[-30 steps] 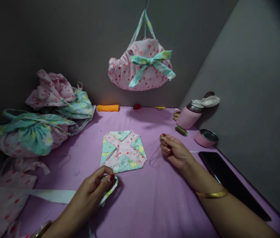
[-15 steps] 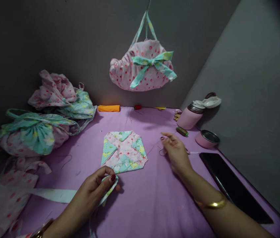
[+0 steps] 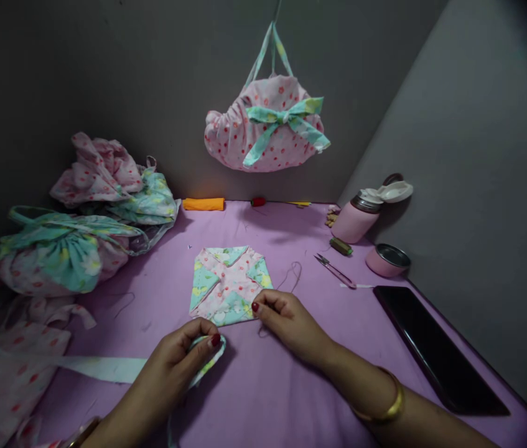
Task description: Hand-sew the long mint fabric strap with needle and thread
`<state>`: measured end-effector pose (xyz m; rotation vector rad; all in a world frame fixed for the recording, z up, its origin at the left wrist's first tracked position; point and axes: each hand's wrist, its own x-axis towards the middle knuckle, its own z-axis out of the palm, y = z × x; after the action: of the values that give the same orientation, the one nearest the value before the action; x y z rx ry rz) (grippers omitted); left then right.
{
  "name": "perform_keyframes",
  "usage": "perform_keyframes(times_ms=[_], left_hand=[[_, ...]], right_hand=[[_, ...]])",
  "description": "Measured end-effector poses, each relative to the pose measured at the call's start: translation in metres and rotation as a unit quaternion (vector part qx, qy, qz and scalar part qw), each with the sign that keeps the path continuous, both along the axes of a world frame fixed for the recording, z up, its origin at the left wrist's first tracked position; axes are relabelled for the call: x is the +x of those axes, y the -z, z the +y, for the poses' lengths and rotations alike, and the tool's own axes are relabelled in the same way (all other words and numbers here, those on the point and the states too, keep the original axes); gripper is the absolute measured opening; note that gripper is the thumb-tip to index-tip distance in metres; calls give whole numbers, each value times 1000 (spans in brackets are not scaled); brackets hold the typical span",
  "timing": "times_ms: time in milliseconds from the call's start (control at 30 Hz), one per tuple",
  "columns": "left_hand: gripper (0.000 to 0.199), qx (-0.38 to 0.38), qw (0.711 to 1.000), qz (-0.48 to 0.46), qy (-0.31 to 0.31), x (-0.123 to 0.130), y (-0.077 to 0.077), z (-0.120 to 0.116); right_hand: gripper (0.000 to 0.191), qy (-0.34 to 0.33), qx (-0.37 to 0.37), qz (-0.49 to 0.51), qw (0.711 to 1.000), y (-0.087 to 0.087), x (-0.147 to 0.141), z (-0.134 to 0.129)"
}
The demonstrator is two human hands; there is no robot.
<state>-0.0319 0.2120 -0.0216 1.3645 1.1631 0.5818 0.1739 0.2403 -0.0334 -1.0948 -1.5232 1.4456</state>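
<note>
My left hand (image 3: 177, 358) pinches a folded strip of floral fabric (image 3: 217, 356) between thumb and fingers, low in the middle of the head view. My right hand (image 3: 293, 326) is closed in a pinch at the lower right corner of a flat fabric piece (image 3: 230, 283). What its fingertips hold is too small to make out. That piece is pink with red dots and has green floral corners. Loose dark thread (image 3: 297, 271) curls on the cloth just beyond my right hand.
Thread snips (image 3: 335, 270), a green thread spool (image 3: 340, 246), a pink flask (image 3: 355, 223), its cup (image 3: 388, 260) and a black phone-like slab (image 3: 435, 348) lie on the right. Fabric bags (image 3: 65, 249) pile up on the left. A dotted bag (image 3: 267, 140) hangs above the purple cloth (image 3: 254, 404).
My right hand has moved left and toward me, from beside the snips to the fabric piece's corner. The snips now show fully. My left hand stays nearly still with the strip.
</note>
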Motion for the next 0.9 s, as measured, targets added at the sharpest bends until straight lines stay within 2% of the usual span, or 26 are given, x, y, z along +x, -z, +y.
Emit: perform_keyframes(times_ms=[133,233,367,467,567,700,900], left_hand=[[22,-1,1000,-5,-1,1,1,2],[23,-6,1000,-7,-2,1,3,2],[25,-18,1000,-5,-16,1,7,1],[26,-8,999,-9,-33,2,7,-1],[25,-2,999,-13,-44,3,6,-3],[23,-4,999,-28,-42,3,7,-5],[21,10,999,-34,-36,3,8,-3]], right_hand=[[27,59,8,21,998,4,6,7],[27,71,4,11,997,8,9,9],[15,95,16,-33,995,8,2,1],[12,62,48,-88,993,2,-10,-13],[8,15,110,-142,984,-6,-21,-28],[15,-43,163,-166,972,-9,-28,-37],[22,-47,172,-170,969,-3,-29,-34]])
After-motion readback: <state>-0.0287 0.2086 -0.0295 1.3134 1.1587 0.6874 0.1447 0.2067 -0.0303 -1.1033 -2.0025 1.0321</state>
